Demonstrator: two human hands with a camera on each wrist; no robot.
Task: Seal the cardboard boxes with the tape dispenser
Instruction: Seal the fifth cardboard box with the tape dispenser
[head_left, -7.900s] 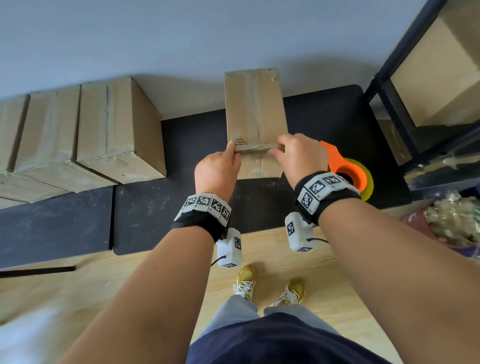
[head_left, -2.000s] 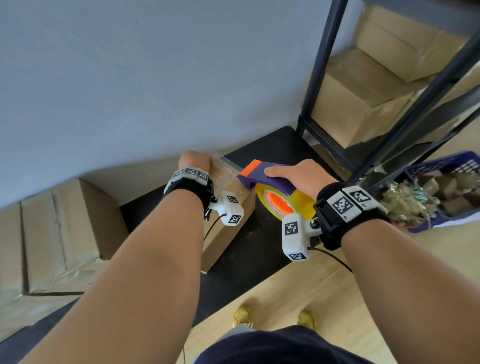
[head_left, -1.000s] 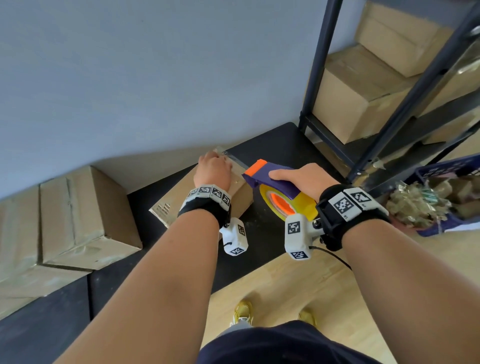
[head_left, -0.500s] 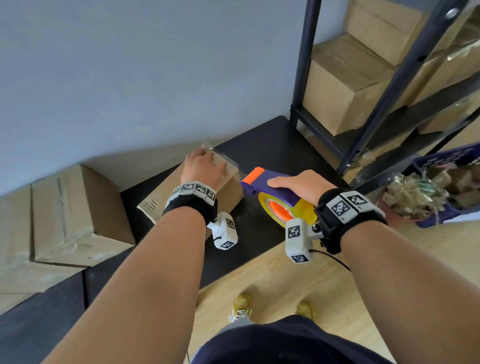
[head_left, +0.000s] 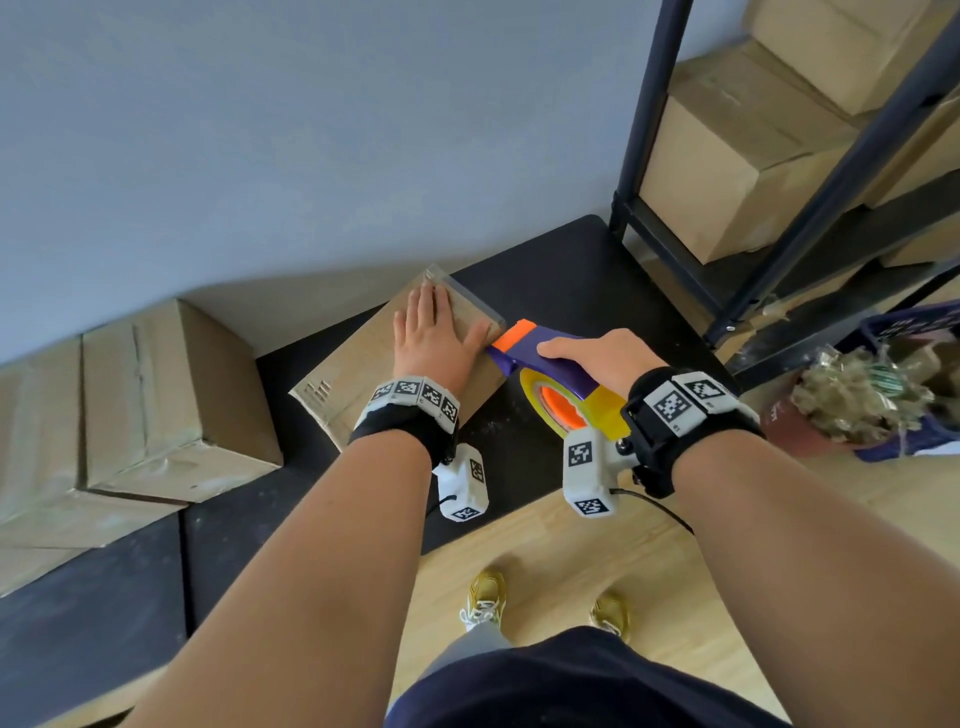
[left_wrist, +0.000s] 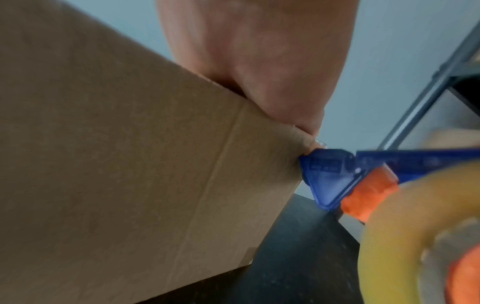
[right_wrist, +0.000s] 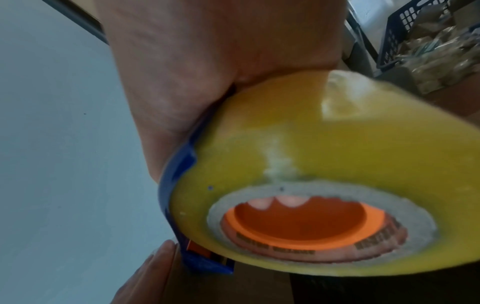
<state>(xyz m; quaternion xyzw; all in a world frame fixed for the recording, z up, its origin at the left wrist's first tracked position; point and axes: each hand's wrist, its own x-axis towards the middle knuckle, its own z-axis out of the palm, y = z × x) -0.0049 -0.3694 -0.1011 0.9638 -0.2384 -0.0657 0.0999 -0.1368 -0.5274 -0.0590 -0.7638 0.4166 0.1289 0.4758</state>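
- A black matte mat (head_left: 561, 270) lies on a pale wood-plank floor (head_left: 779, 545) at the foot of a flat grey-blue wall (head_left: 311, 130).
- A small brown cardboard box (head_left: 353, 374) sits on the mat, near the wall, turned at an angle; a strip of clear tape shows along its far right edge.
- The left hand (head_left: 434, 338) lies flat on the box's top, fingers straight and together, thumb spread toward the right corner.
- The right hand (head_left: 602, 358) is curled over the purple handle of a tape dispenser (head_left: 545, 364) with an orange tip and a yellow tape roll (right_wrist: 324, 164) on an orange hub.
- The left wrist view shows the dispenser's blue nose touching the box's upper right corner, right beside the left thumb.
- Two larger brown cardboard boxes (head_left: 156, 405), already taped, stand at the left on the mat against the wall.
- A black metal shelving rack (head_left: 810, 208) rises at the far right, with more tan cartons (head_left: 727, 156) on its shelves.
- A dark blue plastic basket (head_left: 904, 322) of crumpled paper stuffing sits on the floor at the right, beside the rack.
- The person's gold-coloured shoes (head_left: 485, 597) stand on the floor near the mat's edge.
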